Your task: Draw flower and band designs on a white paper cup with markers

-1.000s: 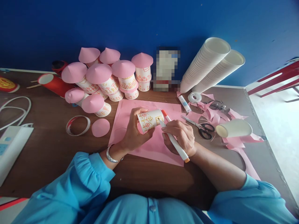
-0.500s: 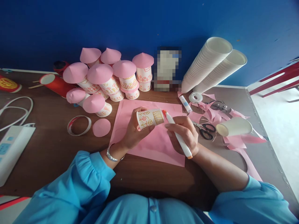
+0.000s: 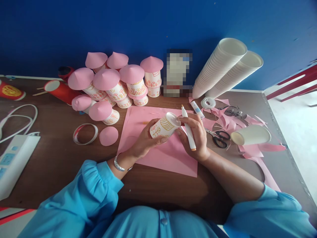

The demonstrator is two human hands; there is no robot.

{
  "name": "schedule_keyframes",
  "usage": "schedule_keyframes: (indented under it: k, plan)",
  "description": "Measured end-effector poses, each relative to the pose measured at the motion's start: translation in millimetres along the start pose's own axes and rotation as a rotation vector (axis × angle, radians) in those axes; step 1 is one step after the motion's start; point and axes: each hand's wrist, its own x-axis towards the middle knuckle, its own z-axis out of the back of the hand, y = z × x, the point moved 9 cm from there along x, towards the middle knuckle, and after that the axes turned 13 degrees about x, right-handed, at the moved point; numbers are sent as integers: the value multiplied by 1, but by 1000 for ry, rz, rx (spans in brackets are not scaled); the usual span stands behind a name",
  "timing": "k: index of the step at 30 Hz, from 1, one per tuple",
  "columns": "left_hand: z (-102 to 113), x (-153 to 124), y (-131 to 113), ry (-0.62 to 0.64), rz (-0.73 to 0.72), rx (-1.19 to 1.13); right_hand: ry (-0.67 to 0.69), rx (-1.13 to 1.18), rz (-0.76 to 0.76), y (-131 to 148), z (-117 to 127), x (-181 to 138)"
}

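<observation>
My left hand (image 3: 143,140) is closed round a small paper cup (image 3: 164,125) with red flowers and a yellow door drawn on it. The cup lies tilted on its side, its white base turned up to the right. My right hand (image 3: 196,137) grips a white marker (image 3: 188,132) with orange ends, its tip pointing up and away from the cup. Its fingers also touch the cup's base. Both hands hover over a pink paper sheet (image 3: 158,155) on the brown table.
Decorated cups with pink cone roofs (image 3: 111,84) cluster at the back left. Two stacks of white cups (image 3: 228,69) lean on the blue wall. Scissors (image 3: 219,137), a glue stick (image 3: 197,109), tape roll (image 3: 208,102), a lying cup (image 3: 251,135), pink scraps, a pink cone (image 3: 109,136) and a power strip (image 3: 15,158) lie around.
The cup has tipped so its base faces up and right. The marker has swung off the cup's side and now points upward. The orange cap is no longer seen beside the cup.
</observation>
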Motion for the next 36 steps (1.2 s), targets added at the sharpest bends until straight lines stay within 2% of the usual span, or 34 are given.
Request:
schedule_keyframes:
  k: [7, 12, 16, 19, 24, 36]
  plan:
    - [-19, -5, -10, 207, -83, 76, 12, 54, -65, -7, -1, 3]
    - [-16, -5, -10, 141, -46, 101, 51, 59, -44, -4, -4, 4]
    - [-17, -3, -12, 127, -33, 73, 7, 22, -15, 4, 3, 4]
    - [-13, -2, -10, 91, -7, 41, -8, 12, 50, 18, 7, 4]
    - [-15, -2, -9, 89, 16, 35, 87, -42, 210, 40, -2, 1]
    - [-14, -2, -11, 67, 32, 6, 138, 5, 269, 46, -8, 0]
